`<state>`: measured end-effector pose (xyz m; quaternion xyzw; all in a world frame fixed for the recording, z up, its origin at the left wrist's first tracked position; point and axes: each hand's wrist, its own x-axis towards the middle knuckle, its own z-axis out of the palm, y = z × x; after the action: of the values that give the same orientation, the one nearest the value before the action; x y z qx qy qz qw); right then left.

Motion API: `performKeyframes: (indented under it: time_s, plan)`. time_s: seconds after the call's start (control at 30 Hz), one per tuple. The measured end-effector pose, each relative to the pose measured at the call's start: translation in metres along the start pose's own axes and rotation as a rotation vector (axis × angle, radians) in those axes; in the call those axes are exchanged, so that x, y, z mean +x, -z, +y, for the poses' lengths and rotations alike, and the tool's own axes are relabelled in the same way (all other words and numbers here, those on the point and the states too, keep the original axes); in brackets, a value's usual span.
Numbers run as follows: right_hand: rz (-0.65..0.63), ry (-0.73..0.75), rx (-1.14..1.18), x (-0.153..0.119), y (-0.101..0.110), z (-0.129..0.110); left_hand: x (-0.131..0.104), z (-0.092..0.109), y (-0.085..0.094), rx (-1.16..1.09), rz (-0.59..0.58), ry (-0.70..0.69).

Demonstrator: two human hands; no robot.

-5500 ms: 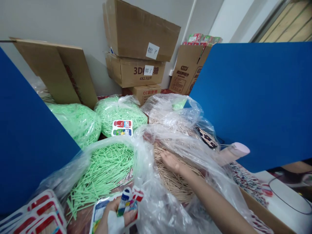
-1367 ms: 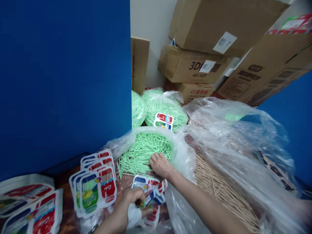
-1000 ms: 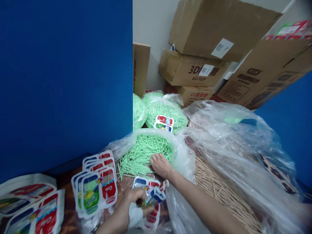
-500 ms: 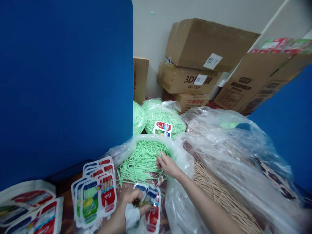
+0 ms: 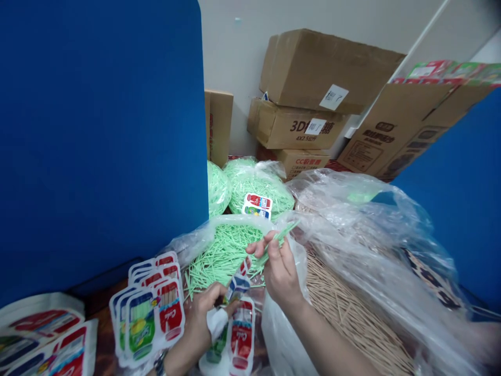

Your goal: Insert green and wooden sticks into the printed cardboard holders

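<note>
My right hand [image 5: 279,269] is closed on a small bunch of thin green sticks [image 5: 282,235], above the edge of an open clear bag of loose green sticks [image 5: 225,248]. Lower and to the left, my left hand [image 5: 213,308] pinches a bottle-printed packet [image 5: 238,284], its top tilted up toward the bunch. White material is wrapped at that hand's fingers. Just below it lies a red cola-printed packet [image 5: 241,334]. To the left is a stack of filled green and red bottle-shaped packets [image 5: 143,324].
Tan sticks [image 5: 344,308] fill an open plastic bag on the right. Tied bags of green sticks [image 5: 258,183] sit behind, one bearing a packet. Cardboard boxes [image 5: 305,125] are stacked at the back. A blue panel [image 5: 102,130] stands left; more packets [image 5: 66,355] lie lower left.
My right hand has risen from the green pile with a bunch of sticks and turned upward. The packet at my left hand is now lifted and tilted. The view has shifted slightly.
</note>
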<state>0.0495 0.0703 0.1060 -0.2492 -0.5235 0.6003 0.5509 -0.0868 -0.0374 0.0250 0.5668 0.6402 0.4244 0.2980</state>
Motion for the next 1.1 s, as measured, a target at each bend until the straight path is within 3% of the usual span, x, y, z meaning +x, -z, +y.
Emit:
performKeyframes:
  time_s: [0.3, 0.5, 0.6, 0.77, 0.9, 0.97, 1.1]
  plan:
    - [-0.112, 0.14, -0.319, -0.02, -0.015, 0.009, 0.003, 0.008, -0.002, 0.042, 0.062, -0.048]
    - [-0.265, 0.218, -0.664, -0.025, 0.004, 0.016, 0.009, 0.014, 0.005, 0.034, 0.097, -0.167]
    - [-0.215, 0.138, -0.622, -0.014, 0.026, 0.019, 0.013, 0.014, 0.013, 0.017, 0.082, -0.218]
    - [-0.324, -0.261, -0.335, -0.003, 0.042, 0.034, 0.012, 0.015, 0.018, -0.089, 0.043, -0.192]
    - [-0.22, -0.24, -0.25, -0.012, 0.034, 0.043, 0.009, 0.014, 0.018, -0.276, 0.077, -0.022]
    - [-0.222, -0.225, -0.262, -0.017, 0.031, 0.044, 0.008, 0.01, 0.017, -0.443, 0.1, 0.082]
    - [-0.243, -0.241, -0.264, -0.025, 0.026, 0.048, 0.007, 0.001, 0.014, -0.713, 0.13, 0.162]
